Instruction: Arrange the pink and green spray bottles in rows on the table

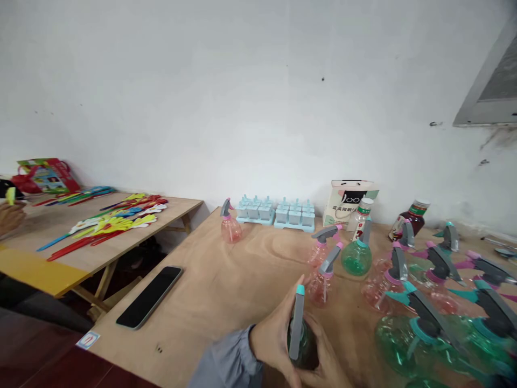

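Note:
Between my two hands is a dark green spray bottle (298, 328) with a grey and teal spray head, near the table's front edge. My left hand (277, 337) wraps its left side, fingers closed round it. My right hand (323, 353) closes on its right side, partly cut off by the frame. Just beyond stands a pink spray bottle (322, 285) with a grey and pink head. A green spray bottle (357, 257) is farther back. To the right, several more pink and green spray bottles (416, 342) crowd together.
A lone pink spray bottle (231, 229) stands at the back left, beside light blue popsicle molds (255, 211). A phone (150, 297) lies at the left edge. A paper box (348, 202) and a dark drink bottle (412, 218) stand by the wall. Another person's hand (11, 217) is far left.

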Demonstrator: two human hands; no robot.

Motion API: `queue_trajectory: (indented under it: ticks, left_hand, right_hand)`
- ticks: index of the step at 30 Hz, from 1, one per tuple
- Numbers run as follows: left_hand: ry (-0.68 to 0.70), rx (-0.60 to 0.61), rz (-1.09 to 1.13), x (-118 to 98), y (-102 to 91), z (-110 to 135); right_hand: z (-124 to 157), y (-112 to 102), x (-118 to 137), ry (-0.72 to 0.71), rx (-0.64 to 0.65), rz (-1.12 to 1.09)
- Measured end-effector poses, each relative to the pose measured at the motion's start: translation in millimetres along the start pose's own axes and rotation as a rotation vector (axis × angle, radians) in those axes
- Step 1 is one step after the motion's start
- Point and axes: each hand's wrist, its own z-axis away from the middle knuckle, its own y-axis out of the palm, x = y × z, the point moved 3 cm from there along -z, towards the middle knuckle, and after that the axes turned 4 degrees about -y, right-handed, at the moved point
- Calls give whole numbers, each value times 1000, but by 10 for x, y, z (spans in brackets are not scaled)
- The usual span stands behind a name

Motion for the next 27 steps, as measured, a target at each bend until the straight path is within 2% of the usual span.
queue_trajectory:
  ticks: [2,5,6,8,11,13,15,18,20,23,27]
  left_hand:
    - [4,-57,-26,-24,24,23]
    - [-60,-342,-23,2,-53,48]
    - [-91,-431,12,16,-98,48]
    - [-143,-551,124,30,-210,23]
    - [-192,-635,287,-11,-396,-57]
    - [-206,-687,390,-63,-485,-114]
    - [-193,-697,500,-117,-516,-171]
    - [-135,-570,619,-177,-476,-261]
    - [-134,-541,640,-181,-455,-298]
    - [-189,-592,632,-155,-453,-317]
    - [-198,-554,631,-161,-441,-330]
  right_hand:
    - [30,0,-9,12,31,-1]
    - [42,-34,-10,-55,7,35]
    - [21,-75,-9,-74,-59,65]
    - [-67,-204,-9,-94,-293,163]
    - [-274,-405,-51,-69,-659,320]
    - [-435,-468,-136,-37,-741,362]
    - [-563,-478,-259,12,-719,353]
    - [-638,-445,-447,115,-660,284]
    - [-633,-418,-532,170,-620,221]
    - [-607,-399,-574,189,-579,162]
    - [-585,-410,-566,179,-555,129]
